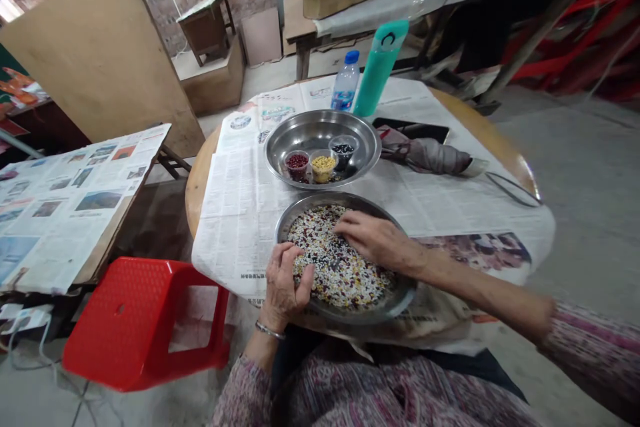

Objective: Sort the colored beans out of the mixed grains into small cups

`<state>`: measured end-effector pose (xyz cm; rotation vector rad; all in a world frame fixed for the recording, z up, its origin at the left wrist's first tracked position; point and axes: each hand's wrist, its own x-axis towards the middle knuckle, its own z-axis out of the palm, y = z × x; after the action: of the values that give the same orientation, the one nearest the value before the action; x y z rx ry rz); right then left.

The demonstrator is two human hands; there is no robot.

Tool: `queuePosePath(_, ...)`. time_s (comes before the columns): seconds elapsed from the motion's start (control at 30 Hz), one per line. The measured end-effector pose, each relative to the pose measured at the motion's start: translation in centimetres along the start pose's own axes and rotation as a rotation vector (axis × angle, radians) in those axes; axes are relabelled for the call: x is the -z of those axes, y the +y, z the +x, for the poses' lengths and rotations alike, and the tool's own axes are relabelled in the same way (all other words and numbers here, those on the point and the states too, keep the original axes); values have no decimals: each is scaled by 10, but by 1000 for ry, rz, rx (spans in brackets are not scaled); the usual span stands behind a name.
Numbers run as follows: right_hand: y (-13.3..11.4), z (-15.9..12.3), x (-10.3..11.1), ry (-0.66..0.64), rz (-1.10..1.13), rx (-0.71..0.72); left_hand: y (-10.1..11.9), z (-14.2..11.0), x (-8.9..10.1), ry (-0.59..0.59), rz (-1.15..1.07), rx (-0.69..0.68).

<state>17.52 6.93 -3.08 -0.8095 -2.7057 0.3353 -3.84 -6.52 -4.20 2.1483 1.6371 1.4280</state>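
Note:
A metal basin (407,300) close to my body holds a mix of white grains (325,230) with dark red, yellow and black beans. My left hand (286,280) lies over its left rim, thumb and fingers apart, touching the mix. Above the far part of the mix, my right hand (377,240) has its fingertips drawn together; what they pinch is hidden. Just behind, a second metal basin (367,147) carries three clear cups: one of red beans (297,164), one of yellow beans (323,165) and one of black beans (343,149).
Newspaper (225,213) covers the round table. A water bottle (346,83) and a turquoise bottle (383,70) stand behind the basins. A folded umbrella (430,155) and a dark phone (420,130) lie at right. A red stool (130,320) stands at left, near another newspaper-covered table (75,203).

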Motion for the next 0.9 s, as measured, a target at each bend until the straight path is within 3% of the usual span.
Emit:
queuePosePath(0.07,7,3,0,51,-104,-149,0,0,0,-9,9,4)
queuePosePath(0.13,0,4,-4,45,-154,-199,0,0,0,-19,20,2)
queuePosePath(0.3,-31,-11,-8,-21,50,44,3,2,1,-39,43,11)
queuePosePath(0.37,-26,-18,0,9,66,31,4,3,1,-41,45,10)
queuePosePath(0.43,-12,-24,9,31,-18,-76,4,3,1,-33,41,0)
queuePosePath(0.57,5,-30,10,-44,-169,-199,4,4,1,-35,42,-4)
queuePosePath(0.63,-6,-31,1,-56,-81,-153,4,4,1,-45,47,1)
queuePosePath(0.8,-62,-29,-11,-87,277,-12,2,1,1,-40,37,8)
queuePosePath(0.9,-81,-21,-10,-138,256,163,-1,0,1,-32,36,-2)
